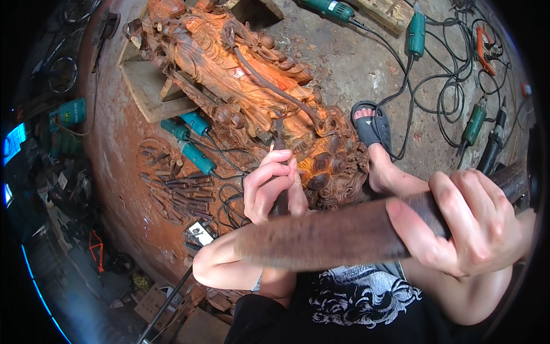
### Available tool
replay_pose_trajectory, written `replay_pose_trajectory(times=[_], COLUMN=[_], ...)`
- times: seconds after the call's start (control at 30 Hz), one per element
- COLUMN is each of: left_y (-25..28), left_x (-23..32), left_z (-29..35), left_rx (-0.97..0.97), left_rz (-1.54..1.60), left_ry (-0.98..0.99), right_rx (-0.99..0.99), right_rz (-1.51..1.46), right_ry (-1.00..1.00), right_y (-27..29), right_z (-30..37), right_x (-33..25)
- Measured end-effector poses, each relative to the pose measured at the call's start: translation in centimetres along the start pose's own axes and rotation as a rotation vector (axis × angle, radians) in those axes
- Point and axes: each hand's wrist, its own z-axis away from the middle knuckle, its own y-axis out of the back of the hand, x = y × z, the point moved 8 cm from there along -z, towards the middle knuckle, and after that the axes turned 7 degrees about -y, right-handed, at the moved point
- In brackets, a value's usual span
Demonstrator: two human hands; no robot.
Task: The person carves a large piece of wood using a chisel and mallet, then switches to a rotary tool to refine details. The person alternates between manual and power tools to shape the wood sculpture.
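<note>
Holding a thin dark chisel (279,203) upright, the left hand (274,184) has its fingers curled tight around the shaft, and the tip of the tool seems to rest on the large reddish-brown carved wooden sculpture (246,80), at its rounded, knobby lower end. The exact point of contact is hidden behind the fingers. The right hand (467,221) is closed firmly around the long dark wooden mallet (338,236), which is raised across the view, nearer to the camera than the sculpture and blurred along its edge.

The sculpture lies on a dusty concrete floor (355,63). To the left of the sculpture, a row of many dark carving chisels (180,192) is spread out, and three teal power tools (189,140) lie just beside it. To the right of the sculpture, a foot in a dark slide sandal (371,127) is placed close to the carved end, and beyond it black cables (444,86) and more green power tools (474,123) are scattered.

I judge that the step in hand is carving detail with chisel and mallet, with the mallet lifted for a strike. The next move calls for a controlled blow straight on the chisel top, while the left hand keeps the angle steady and its fingers stay below the struck end.
</note>
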Motion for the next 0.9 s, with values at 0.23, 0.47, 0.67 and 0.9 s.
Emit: replay_pose_trajectory(times=[0.23, 0.47, 0.67, 0.9], left_y=[-0.3, -0.4, -0.4, -0.6], left_x=[-0.7, -0.3, -0.8, -1.2], left_z=[0.4, 1.3, 1.4, 2.8], left_rx=[0.015, 0.014, 0.008, 0.053], left_rz=[0.018, 0.021, 0.02, -0.036], left_ry=[-0.08, -0.081, -0.02, -0.131], right_rx=[0.077, -0.048, -0.096, -0.078], right_rz=[-0.001, -0.044, -0.024, -0.072], right_ry=[-0.006, 0.068, -0.045, 0.09], right_y=[-0.1, 0.0, -0.2, 0.5], right_z=[0.5, 0.9, 0.4, 0.9], right_x=[0.2, 0.4, -0.6, -0.3])
